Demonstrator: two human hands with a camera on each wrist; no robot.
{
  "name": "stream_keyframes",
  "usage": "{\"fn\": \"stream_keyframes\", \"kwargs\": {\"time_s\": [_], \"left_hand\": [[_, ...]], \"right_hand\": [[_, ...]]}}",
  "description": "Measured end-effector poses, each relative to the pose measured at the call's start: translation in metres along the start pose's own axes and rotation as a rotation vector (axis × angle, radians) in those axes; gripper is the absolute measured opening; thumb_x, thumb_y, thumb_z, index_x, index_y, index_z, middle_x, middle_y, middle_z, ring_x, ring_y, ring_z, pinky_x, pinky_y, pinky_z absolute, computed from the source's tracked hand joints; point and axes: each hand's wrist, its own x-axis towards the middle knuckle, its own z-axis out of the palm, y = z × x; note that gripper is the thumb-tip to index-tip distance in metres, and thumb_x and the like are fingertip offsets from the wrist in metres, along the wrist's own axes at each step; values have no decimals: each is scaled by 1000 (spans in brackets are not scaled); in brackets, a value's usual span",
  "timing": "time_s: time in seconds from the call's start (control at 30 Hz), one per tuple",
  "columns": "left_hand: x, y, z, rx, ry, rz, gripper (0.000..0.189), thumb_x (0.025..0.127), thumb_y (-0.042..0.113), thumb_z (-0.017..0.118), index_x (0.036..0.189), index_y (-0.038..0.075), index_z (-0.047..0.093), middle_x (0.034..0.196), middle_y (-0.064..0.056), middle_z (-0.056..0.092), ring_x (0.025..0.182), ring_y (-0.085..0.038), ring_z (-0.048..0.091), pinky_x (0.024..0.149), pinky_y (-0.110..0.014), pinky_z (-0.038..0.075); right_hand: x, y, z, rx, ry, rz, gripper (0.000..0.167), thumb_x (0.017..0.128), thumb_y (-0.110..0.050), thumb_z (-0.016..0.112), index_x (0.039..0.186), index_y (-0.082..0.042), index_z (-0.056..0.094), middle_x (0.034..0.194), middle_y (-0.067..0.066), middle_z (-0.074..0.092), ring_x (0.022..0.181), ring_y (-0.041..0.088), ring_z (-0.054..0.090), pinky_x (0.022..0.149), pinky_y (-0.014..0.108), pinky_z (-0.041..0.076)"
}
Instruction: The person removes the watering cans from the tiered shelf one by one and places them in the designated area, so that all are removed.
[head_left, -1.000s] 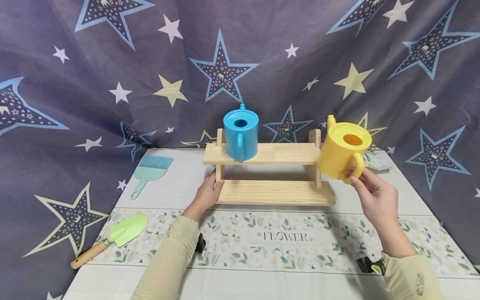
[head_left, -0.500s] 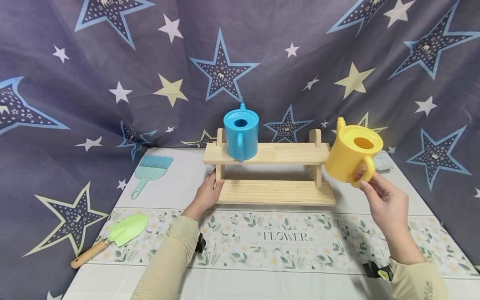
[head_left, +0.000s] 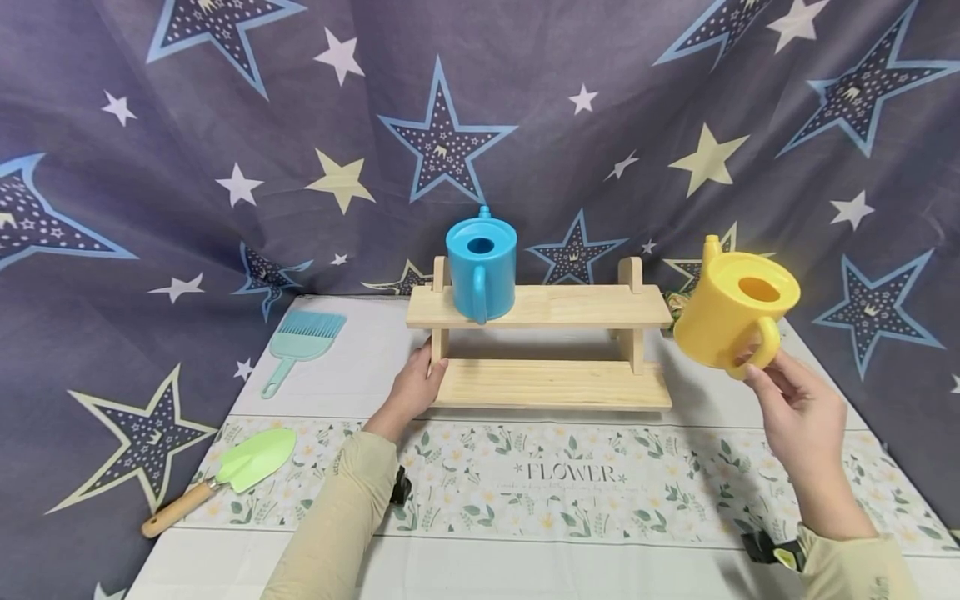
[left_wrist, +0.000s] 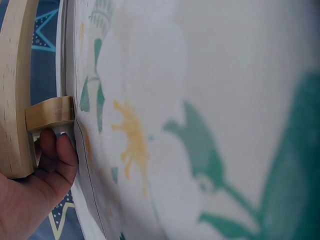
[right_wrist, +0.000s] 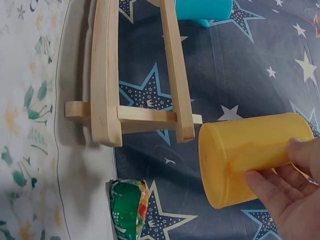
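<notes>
My left hand [head_left: 415, 387] grips the left upright of a two-tier wooden shelf [head_left: 577, 307], its fingers curled there in the left wrist view. On the upper board stands a blue watering can [head_left: 498, 271], spout to the back, handle to the front. My right hand [head_left: 806, 421] holds a yellow watering can [head_left: 723, 321] by the low part of its handle. That can hangs in the air just right of the shelf, tilted a little. In the right wrist view its base faces the shelf, and fingers [right_wrist: 267, 190] touch its side.
A teal brush [head_left: 307, 333] and a green trowel [head_left: 255, 460] with a wooden handle lie on the left. Behind the yellow can is a green packet [right_wrist: 127, 210], mostly hidden in the head view. A floral strip crosses the white table cover [head_left: 450, 558]; a star-printed curtain hangs behind.
My right hand has moved the yellow watering can to the right, away from the shelf's right end. The left hand, the shelf and the blue watering can have stayed in place.
</notes>
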Motion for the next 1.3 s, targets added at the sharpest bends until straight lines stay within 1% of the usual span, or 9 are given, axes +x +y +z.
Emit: {"fn": "stream_keyframes", "kwargs": {"time_s": [0.17,0.33,0.43,0.6,0.7,0.87,1.0,1.1,1.3], "left_hand": [[-1,0,0,-5,-1,-5,60,105,33,41,157,13,19,147,-22,38,133,-39,41,108,-54,33],[-1,0,-1,-1,-6,-6,60,105,33,40,157,14,17,148,-21,37,134,-39,40,109,-55,33],[-1,1,-1,-4,-7,-9,60,105,33,40,157,14,18,148,-21,37,134,-39,40,109,-55,33],[-1,1,-1,-7,-3,-6,59,105,33,41,157,14,19,146,-21,39,133,-39,42,108,-55,34],[-1,0,-1,-6,-1,0,59,105,33,41,157,13,20,145,-22,40,132,-39,42,108,-55,34],[0,-1,0,-4,1,1,59,105,33,41,157,13,20,146,-22,40,132,-40,42,108,-55,34],[0,-1,0,-6,3,-1,59,105,33,41,157,13,20,146,-21,39,132,-39,41,108,-55,34],[0,-1,0,-7,4,-3,59,105,33,41,157,13,20,147,-21,39,133,-39,41,108,-55,34],[1,-2,1,-4,5,3,59,105,33,41,157,13,19,147,-21,38,133,-40,41,108,-55,34]], "right_hand": [[-2,3,-4,-6,-5,2,36,88,4,69,124,2,65,99,-27,61,87,-14,61,73,3,46],[-4,6,-7,-27,-5,10,34,90,0,69,124,3,65,98,-29,60,84,-15,60,71,2,45],[-5,9,-8,-47,-9,28,34,90,-1,69,124,3,65,96,-31,59,82,-16,59,69,2,45],[-9,14,-9,-79,-21,80,35,91,-4,69,125,0,65,93,-32,57,80,-17,57,64,1,43],[-10,18,-9,-94,-24,94,35,91,-5,69,125,0,65,93,-34,56,80,-18,56,63,1,42],[-13,24,-7,-82,-28,93,34,90,-2,69,124,2,65,92,-32,56,80,-18,56,66,1,43],[-15,27,-5,-85,-39,134,36,91,-4,69,126,0,64,93,-32,56,82,-19,56,68,1,44],[-17,30,-5,-93,-52,167,36,92,-6,68,127,-1,64,93,-31,55,81,-19,56,68,1,44],[-20,37,-3,-74,-60,182,36,93,-6,67,127,2,62,94,-31,55,81,-19,55,69,1,44]]}}
